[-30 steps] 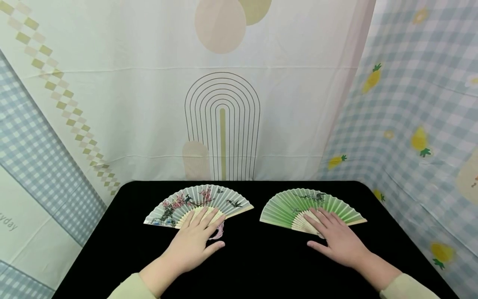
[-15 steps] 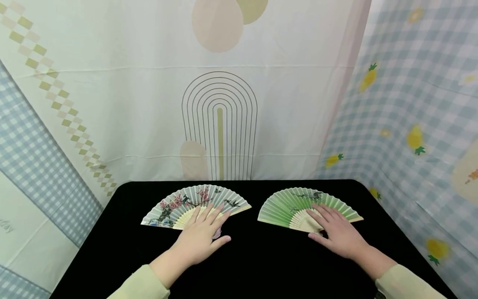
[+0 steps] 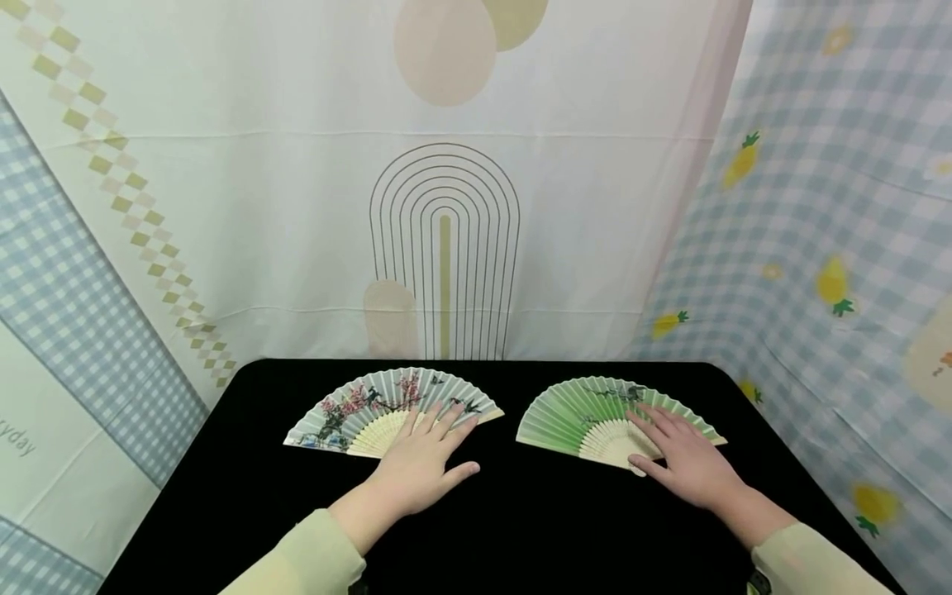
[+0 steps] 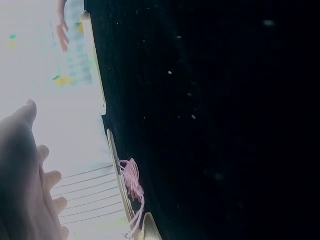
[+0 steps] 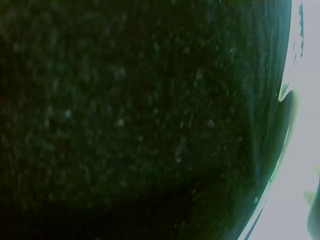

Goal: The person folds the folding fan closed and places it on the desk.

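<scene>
A white folding fan (image 3: 338, 419) with pink blossoms and dark birds lies spread on the black table, left of centre. My left hand (image 3: 416, 467) reaches over its right lower part with straight, parted fingers; the left wrist view shows a gap between this hand and the fan. A pink tassel (image 4: 132, 180) hangs at the fan's pivot end in that view. To the right, a green folding fan (image 3: 568, 417) with pale ribs is also spread out. Over its right half is my right hand (image 3: 687, 459), fingers straight, holding nothing. Whether it touches the fan, I cannot tell.
The black table (image 3: 535, 537) has a rounded far edge close behind both fans. A white printed curtain (image 3: 297, 207) hangs behind it. Blue checked cloth (image 3: 818, 207) hangs on the right. The right wrist view is mostly dark tabletop.
My left hand has slid to the right across the white fan, uncovering more of its ribs. The right hand has shifted slightly to the right. Both fans stay in place; the head view sways a little.
</scene>
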Tool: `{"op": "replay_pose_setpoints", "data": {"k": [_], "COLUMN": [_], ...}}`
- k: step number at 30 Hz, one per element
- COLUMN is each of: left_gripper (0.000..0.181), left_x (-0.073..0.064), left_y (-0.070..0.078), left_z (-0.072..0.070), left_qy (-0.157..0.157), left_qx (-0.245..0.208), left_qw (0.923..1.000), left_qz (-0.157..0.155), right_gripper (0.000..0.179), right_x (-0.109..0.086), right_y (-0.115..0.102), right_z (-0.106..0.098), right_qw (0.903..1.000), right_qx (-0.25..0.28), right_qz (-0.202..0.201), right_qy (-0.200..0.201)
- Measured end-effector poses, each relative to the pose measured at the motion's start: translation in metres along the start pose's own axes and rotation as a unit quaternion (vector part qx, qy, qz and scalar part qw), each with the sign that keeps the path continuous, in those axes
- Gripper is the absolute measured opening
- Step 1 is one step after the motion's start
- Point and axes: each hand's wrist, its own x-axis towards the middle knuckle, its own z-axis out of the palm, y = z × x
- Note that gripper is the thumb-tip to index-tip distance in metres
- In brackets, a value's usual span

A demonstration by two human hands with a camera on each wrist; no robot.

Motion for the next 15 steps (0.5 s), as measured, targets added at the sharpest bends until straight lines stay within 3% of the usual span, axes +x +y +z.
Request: {"op": "replay_pose_setpoints", "data": {"k": [9,15], "left_gripper": [0.072,0.073], "left_x": [0.013,0.025], "left_y": [0.006,0.009], "left_z": [0.004,0.009], "left_qy": [-0.013,-0.022], "left_qx": [-0.011,-0.017], "left_qw": [0.9998,0.9996], "left_qz": [0.002,0.003], "right_gripper": [0.067,0.067], "right_x": [0.000,0.003], "right_y": [0.009,0.017], "right_z": [0.004,0.002], "right_qw": [0.9998,0.9998], "right_qx": [0.006,0.013], "right_qz": [0.004,0.015], "right_qy": [0.019,0.008]}}
